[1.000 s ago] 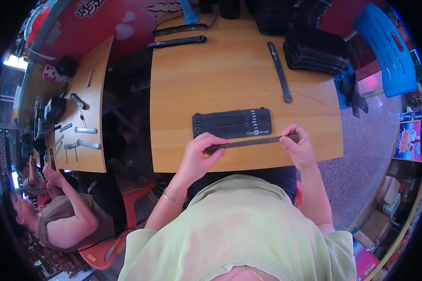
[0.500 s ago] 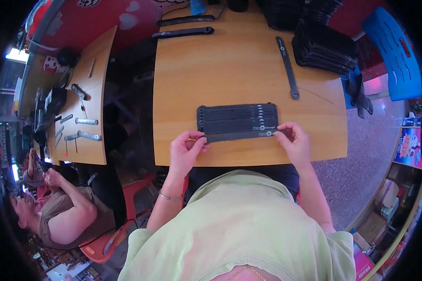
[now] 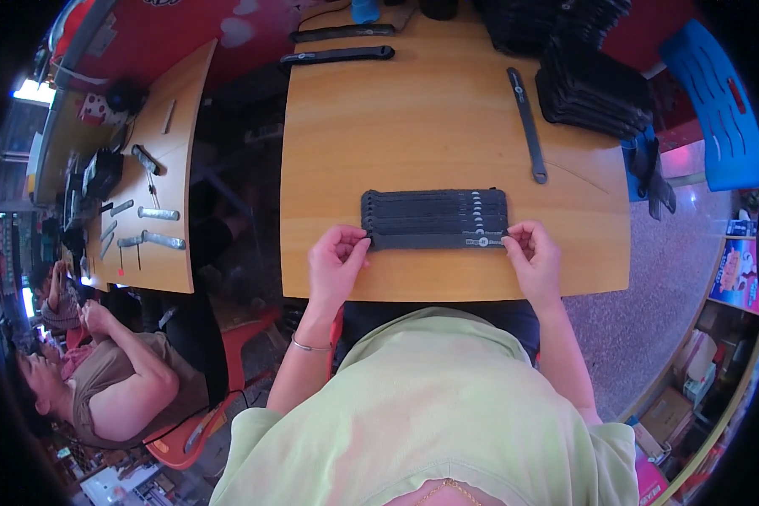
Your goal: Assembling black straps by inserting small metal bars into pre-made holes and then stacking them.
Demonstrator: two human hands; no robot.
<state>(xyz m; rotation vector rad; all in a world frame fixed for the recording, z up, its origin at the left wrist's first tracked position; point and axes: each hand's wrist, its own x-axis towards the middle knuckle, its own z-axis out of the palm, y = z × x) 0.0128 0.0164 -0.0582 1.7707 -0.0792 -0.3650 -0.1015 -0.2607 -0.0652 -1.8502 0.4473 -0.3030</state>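
Several flat black straps with light printed marks lie overlapped in a neat row (image 3: 434, 211), near the front of the wooden table. The nearest strap (image 3: 430, 241) runs along the front edge of that row. My left hand (image 3: 339, 257) pinches its left end between thumb and fingers. At the other end, my right hand (image 3: 533, 257) pinches the strap's right tip in the same way. Both hands are closed, and the strap stretches straight between them, against the row.
One loose black strap (image 3: 527, 126) lies right of centre, beside stacked black straps (image 3: 594, 91). Two more straps (image 3: 337, 55) sit at the far left edge. A blue plastic chair (image 3: 717, 105) stands at right. On the left, a person (image 3: 135, 379) sits by another table (image 3: 169, 261).
The front strap has settled closer against the row, covering more of the strap behind it. Both hands still pinch its ends. The whole view has shifted slightly.
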